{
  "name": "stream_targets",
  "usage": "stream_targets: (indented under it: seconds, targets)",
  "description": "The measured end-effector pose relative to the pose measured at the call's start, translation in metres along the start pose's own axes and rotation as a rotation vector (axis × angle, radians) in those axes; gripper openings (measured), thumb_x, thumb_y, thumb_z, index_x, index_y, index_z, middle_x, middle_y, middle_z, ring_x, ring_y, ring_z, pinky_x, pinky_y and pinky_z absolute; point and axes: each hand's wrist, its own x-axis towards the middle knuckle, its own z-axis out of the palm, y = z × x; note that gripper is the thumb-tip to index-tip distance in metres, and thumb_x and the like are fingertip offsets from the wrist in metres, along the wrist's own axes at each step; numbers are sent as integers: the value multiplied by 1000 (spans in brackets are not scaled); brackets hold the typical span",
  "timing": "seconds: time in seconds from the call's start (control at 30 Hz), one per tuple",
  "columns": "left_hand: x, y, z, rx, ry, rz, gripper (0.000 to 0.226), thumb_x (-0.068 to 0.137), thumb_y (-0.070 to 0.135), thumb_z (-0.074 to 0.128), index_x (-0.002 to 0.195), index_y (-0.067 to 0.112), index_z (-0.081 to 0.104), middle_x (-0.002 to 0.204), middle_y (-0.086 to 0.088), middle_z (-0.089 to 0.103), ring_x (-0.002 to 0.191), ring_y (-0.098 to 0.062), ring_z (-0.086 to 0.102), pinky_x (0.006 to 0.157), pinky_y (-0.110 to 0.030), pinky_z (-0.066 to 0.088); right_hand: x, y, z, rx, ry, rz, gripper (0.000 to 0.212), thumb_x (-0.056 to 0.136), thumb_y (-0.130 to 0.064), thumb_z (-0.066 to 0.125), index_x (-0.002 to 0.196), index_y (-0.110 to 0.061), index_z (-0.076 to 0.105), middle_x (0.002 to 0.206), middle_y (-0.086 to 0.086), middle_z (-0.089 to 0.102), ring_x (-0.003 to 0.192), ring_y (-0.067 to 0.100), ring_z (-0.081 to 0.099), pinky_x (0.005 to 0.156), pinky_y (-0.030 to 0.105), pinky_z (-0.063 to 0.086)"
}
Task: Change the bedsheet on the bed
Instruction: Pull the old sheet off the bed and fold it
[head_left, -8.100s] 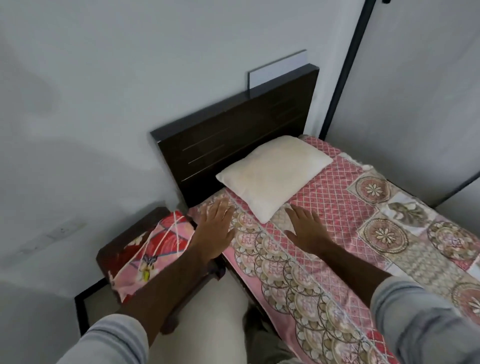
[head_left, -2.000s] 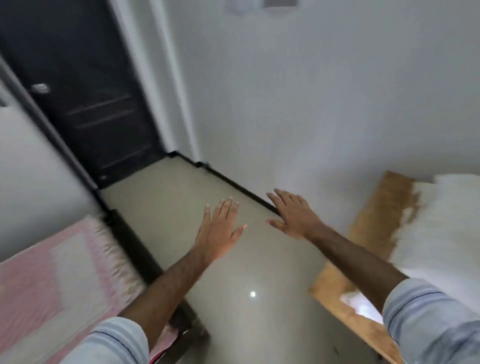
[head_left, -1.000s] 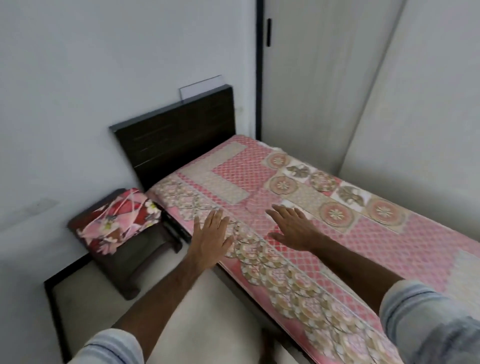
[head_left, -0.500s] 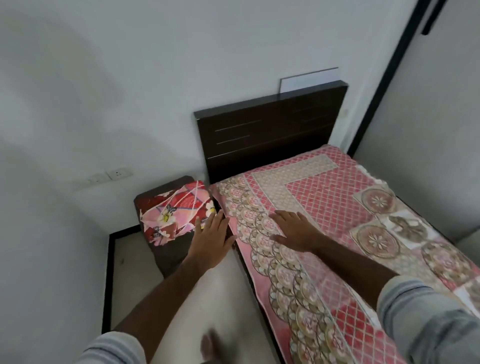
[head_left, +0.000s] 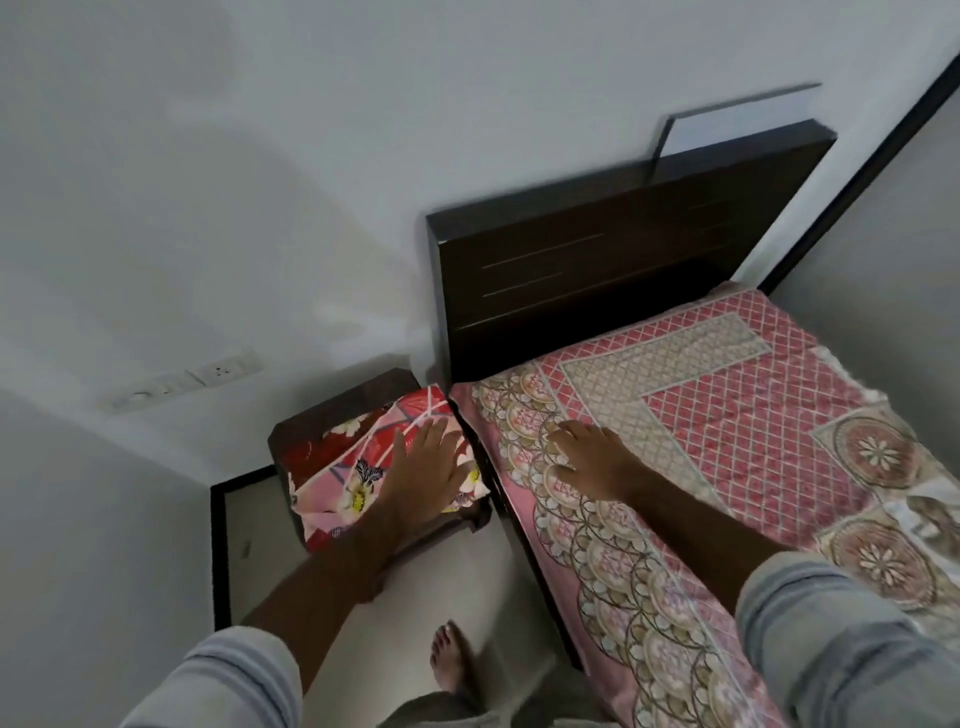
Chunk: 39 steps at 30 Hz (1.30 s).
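Looking down from the head camera, we see one bed (head_left: 519, 519) with one pink patterned bedsheet (head_left: 727, 415) spread flat on it, up to the dark headboard (head_left: 597, 270). We count two hands. Our left hand (head_left: 426, 467) is held over one folded red flowery cloth (head_left: 353, 457), fingers straight and holding nothing; we cannot tell if it touches. The cloth lies on one small dark table (head_left: 343, 402) just beside the bed. Our right hand (head_left: 592, 457) is over the bedsheet near its edge, fingers loose, gripping nothing. One bare foot (head_left: 452, 660) stands on the floor (head_left: 493, 582).
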Motion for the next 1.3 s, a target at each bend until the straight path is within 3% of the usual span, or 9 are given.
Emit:
stream_targets:
  seconds: [0.13, 0.43, 0.7, 0.8, 0.87, 0.93, 1.03, 1.17, 1.3]
  targets:
    - [62, -25, -6, -97, 0, 18, 60, 105, 56, 26, 150, 19, 42, 162, -8, 35, 150, -29, 31, 120, -60, 23, 51, 11, -11, -16, -39, 31, 59, 99, -48, 48, 150, -22, 35, 157, 6, 30, 143, 30, 30, 118, 51, 22]
    - [183, -62, 30, -96, -221, 16, 53, 104, 47, 41, 149, 19, 38, 156, -9, 39, 146, -30, 35, 117, -61, 29, 199, 73, 6, 57, -181, 68, 62, 98, -47, 50, 151, -21, 31, 157, 8, 30, 142, 33, 31, 116, 51, 29]
    - [309, -75, 126, -234, -288, -34, 54, 103, 38, 50, 151, 16, 37, 155, -9, 41, 140, -27, 42, 113, -45, 37, 327, 125, 95, 142, -152, 67, 77, 100, -48, 47, 159, -24, 5, 167, 7, -2, 154, 31, 1, 122, 53, 9]
    - [344, -81, 171, -288, -276, -25, 68, 98, 28, 60, 156, 17, 27, 160, -10, 34, 135, -28, 49, 105, -45, 48, 337, 134, 150, 108, -5, 27, 80, 99, -54, 42, 159, -22, -2, 167, 10, -6, 153, 34, -3, 122, 59, 6]
    - [370, -87, 201, -332, -271, -5, 83, 93, 16, 66, 160, 20, 17, 165, -10, 23, 116, -29, 62, 85, -40, 58, 335, 137, 186, 44, 121, 12, 79, 101, -57, 33, 160, -19, -3, 167, 13, -5, 153, 35, -5, 120, 63, 8]
    - [397, -90, 224, -391, -248, 15, 88, 89, 13, 69, 160, 15, 16, 161, -14, 23, 101, -30, 66, 73, -35, 55, 334, 137, 206, -5, 221, 26, 76, 102, -59, 29, 160, -17, 5, 167, 11, -1, 154, 32, -5, 120, 61, 9]
    - [430, -95, 263, -475, -245, -47, 94, 82, 26, 80, 155, 6, 24, 153, -23, 32, 131, -36, 47, 105, -40, 42, 339, 141, 217, -16, 323, 30, 74, 101, -59, 29, 160, -16, 13, 167, 9, 4, 154, 29, -1, 121, 59, 10]
    - [454, -104, 270, -261, -248, -60, 53, 86, 13, 71, 132, -2, 50, 130, -29, 56, 120, -46, 56, 101, -52, 47, 339, 141, 221, -1, 336, 21, 74, 102, -60, 27, 160, -17, 13, 167, 9, 6, 154, 28, 0, 121, 58, 10]
    - [452, -108, 235, -118, -168, 39, 14, 93, 13, 62, 103, 4, 64, 107, -20, 69, 102, -39, 66, 86, -46, 53, 338, 142, 220, 22, 314, 25, 74, 102, -60, 27, 160, -17, 12, 167, 8, 6, 154, 28, 2, 121, 57, 11]
